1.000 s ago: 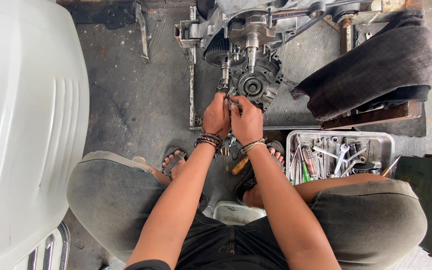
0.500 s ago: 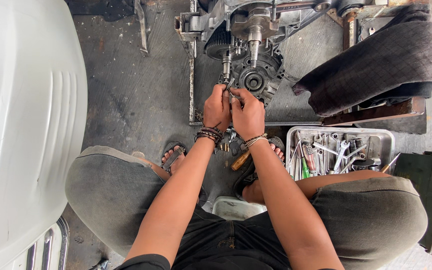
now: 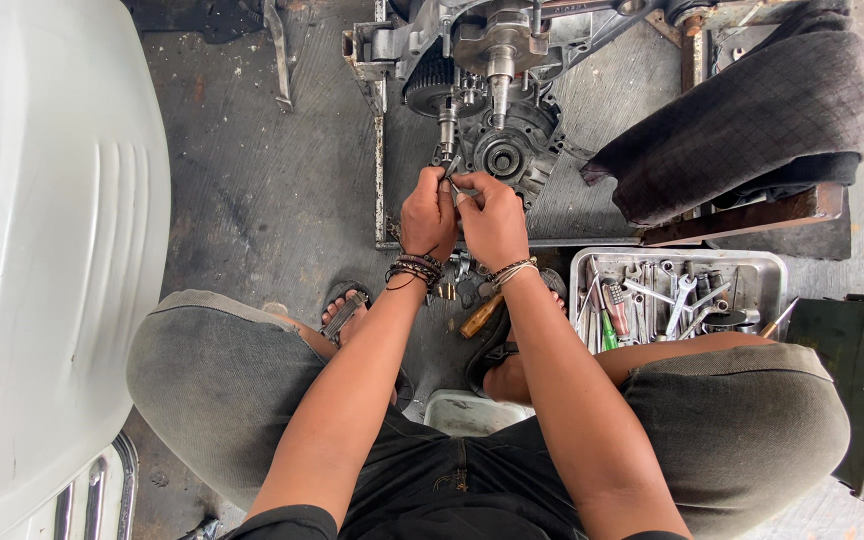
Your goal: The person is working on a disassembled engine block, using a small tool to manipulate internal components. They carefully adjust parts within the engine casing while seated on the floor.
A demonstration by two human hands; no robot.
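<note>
My left hand and my right hand are pressed close together just below an opened engine case on the floor. Both pinch a small metal part between their fingertips; its shape is too small to tell. The part sits right in front of a vertical shaft and a round gear hub. Beaded bracelets circle both wrists. I squat with my knees spread, sandalled feet under my arms.
A metal tray of wrenches and screwdrivers stands at my right knee. A wooden-handled tool lies under my right wrist. A white vehicle body panel fills the left. A dark seat cushion rests at upper right, a dark green box far right.
My hands have stayed together on the small part in front of the engine case. The view has shifted slightly, so the engine sits a little higher in the frame.
</note>
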